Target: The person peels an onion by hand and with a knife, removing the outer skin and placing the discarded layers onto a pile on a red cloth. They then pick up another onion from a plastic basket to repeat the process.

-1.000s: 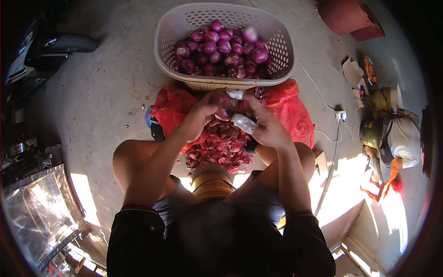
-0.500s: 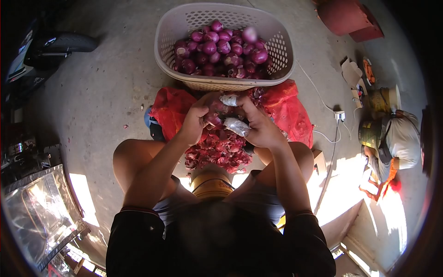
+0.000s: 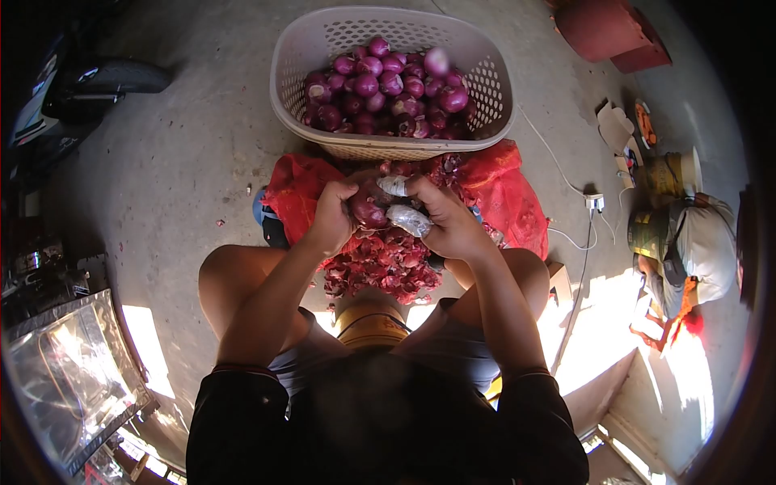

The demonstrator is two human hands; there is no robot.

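A red onion (image 3: 368, 212) sits between my two hands, above the pile of loose onion skins (image 3: 384, 267). My left hand (image 3: 331, 214) is closed around the onion's left side, thumb on top. From the right, my right hand (image 3: 449, 220) grips at the onion with its thumb and a finger. Both of those digits carry a whitish, silvery wrapping (image 3: 410, 220). Whether the right fingertips pinch a piece of skin, I cannot make out. Just ahead stands a light plastic basket (image 3: 295, 133) heaped with red onions (image 3: 390, 82).
Red mesh sacking (image 3: 513, 202) lies on both sides of the skins. A yellow container (image 3: 372, 323) stands between my legs. A cable with a socket block (image 3: 594, 201) runs along the floor at right. A motorcycle wheel (image 3: 121, 74) is at the upper left.
My left hand has moved slightly left and down, and more of the onion's surface now shows. My right hand has shifted a little left. The basket has not moved.
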